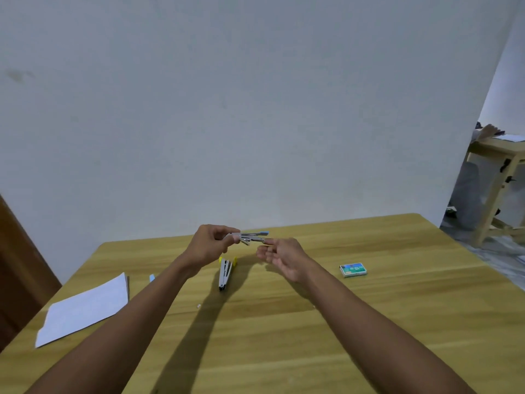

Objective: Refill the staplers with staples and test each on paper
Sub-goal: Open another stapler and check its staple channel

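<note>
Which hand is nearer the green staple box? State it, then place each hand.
Right. The right hand hovers just left of the green staple box, apart from it. The left hand is farther left, gripping the blue stapler above the table.

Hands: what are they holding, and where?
The left hand grips the blue stapler by its rear end. The right hand pinches at its front tip.
</note>
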`<action>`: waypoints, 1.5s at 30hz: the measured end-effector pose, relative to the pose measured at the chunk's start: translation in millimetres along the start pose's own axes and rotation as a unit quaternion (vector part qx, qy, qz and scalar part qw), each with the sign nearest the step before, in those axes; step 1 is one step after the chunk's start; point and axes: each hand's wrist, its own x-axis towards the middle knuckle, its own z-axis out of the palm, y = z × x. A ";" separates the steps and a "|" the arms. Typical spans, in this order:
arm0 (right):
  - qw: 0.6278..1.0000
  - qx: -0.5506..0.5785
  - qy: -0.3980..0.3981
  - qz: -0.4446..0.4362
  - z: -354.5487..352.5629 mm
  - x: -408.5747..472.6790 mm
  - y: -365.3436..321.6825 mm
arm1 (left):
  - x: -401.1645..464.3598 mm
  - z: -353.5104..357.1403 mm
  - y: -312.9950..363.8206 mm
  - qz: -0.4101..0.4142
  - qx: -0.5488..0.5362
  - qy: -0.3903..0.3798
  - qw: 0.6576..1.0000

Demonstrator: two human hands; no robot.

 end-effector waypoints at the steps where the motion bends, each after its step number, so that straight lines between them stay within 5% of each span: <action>1: 0.997 -0.079 -0.003 -0.003 -0.8 0.3 1.5 | -2.4 -4.4 -4.0 -0.019 -0.012 -0.002 1.000; 5: 0.942 -0.325 -0.084 0.019 -3.4 -2.4 7.7 | -11.2 -15.9 -20.0 -0.066 -0.032 -0.001 0.997; 9: 0.768 -0.613 -0.183 0.020 5.9 -26.3 6.2 | -15.1 -25.0 -27.7 -0.103 -0.050 0.009 0.993; 13: 0.635 -0.757 -0.104 -0.117 23.8 -30.5 10.5 | -19.0 -33.5 -35.7 -0.129 -0.042 0.012 0.991; 18: 0.629 -0.721 -0.228 -0.180 54.8 -33.3 30.9 | -23.5 -47.3 -54.0 -0.135 -0.020 0.023 0.990; 24: 0.599 -0.704 -0.247 -0.290 88.2 -29.0 60.0 | -34.4 -75.3 -71.5 -0.126 0.030 0.029 0.991; 29: 0.525 -0.710 -0.333 -0.332 101.5 -30.4 72.5 | -44.7 -91.0 -82.8 -0.128 0.043 0.046 0.990; 32: 0.510 -0.703 -0.336 -0.365 91.8 -35.2 68.0 | -45.5 -90.6 -86.0 -0.127 0.029 0.048 0.990; 38: 0.515 -0.724 -0.298 -0.350 42.9 -40.9 45.8 | -37.4 -64.3 -70.4 -0.107 -0.013 0.020 0.994; 45: 0.626 -0.736 -0.130 -0.225 -57.2 -43.8 6.3 | -30.8 -19.0 -37.4 -0.060 -0.022 -0.064 0.996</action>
